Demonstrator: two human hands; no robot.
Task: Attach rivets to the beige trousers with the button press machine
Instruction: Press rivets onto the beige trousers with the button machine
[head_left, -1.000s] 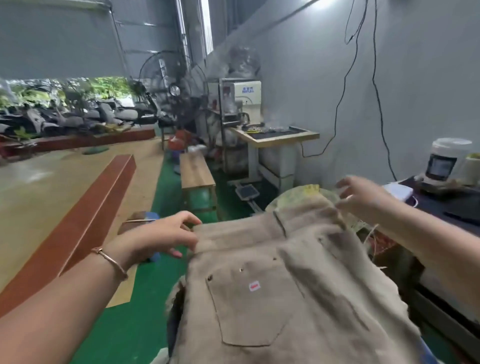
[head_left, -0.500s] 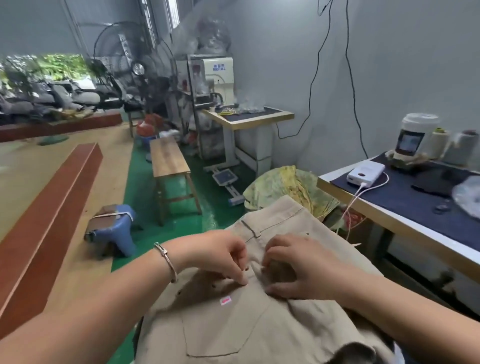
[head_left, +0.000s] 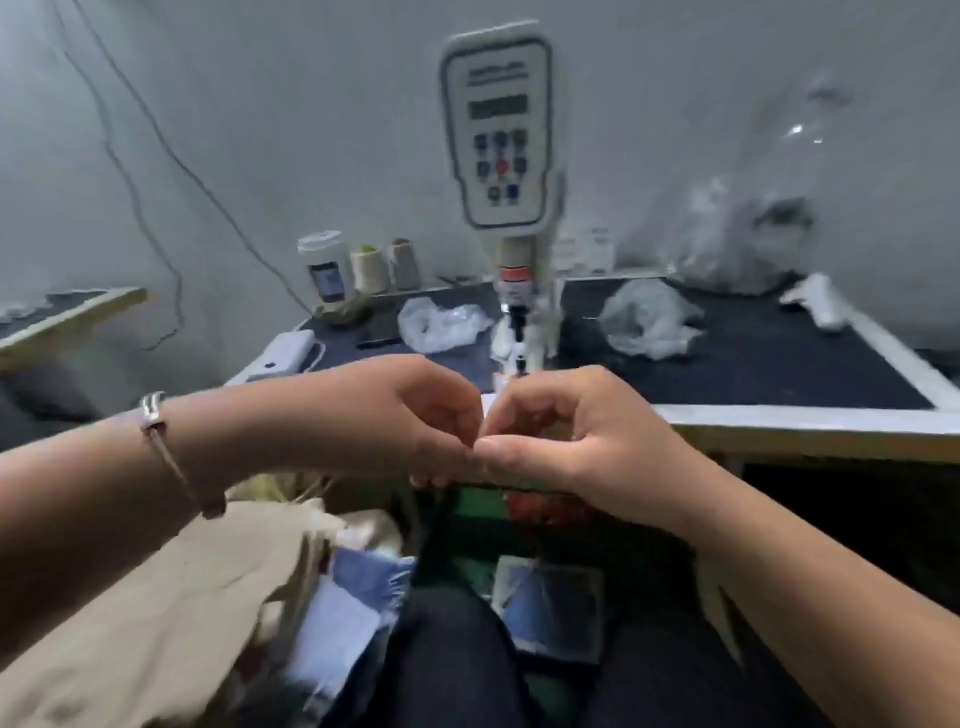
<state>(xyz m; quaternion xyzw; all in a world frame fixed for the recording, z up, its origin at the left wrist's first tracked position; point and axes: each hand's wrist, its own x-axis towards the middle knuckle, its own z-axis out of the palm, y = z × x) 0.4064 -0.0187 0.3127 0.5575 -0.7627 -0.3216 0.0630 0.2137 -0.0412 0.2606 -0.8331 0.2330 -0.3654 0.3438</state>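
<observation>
The button press machine (head_left: 496, 130) stands upright on the dark-topped table (head_left: 779, 415), with its press head (head_left: 515, 317) just beyond my hands. My left hand (head_left: 431, 415) and my right hand (head_left: 561, 426) meet fingertip to fingertip at the table's front edge, all fingers curled. Whether anything small sits between the fingertips is hidden. The beige trousers (head_left: 182, 597) lie bunched at the lower left under my left forearm, apart from both hands.
Two crumpled plastic bags (head_left: 441, 325) (head_left: 649, 322), a white power bank (head_left: 283, 353), a jar (head_left: 327, 275) and thread cones (head_left: 370, 270) sit on the table. Blue cloth (head_left: 353, 597) lies beside the trousers. A foot pedal (head_left: 550, 608) is on the floor beyond my knee (head_left: 457, 665).
My view has swung right from the trousers to the press machine. Both hands left the trousers' waistband and rose to the table edge, fingertips together. The trousers now lie low at the left.
</observation>
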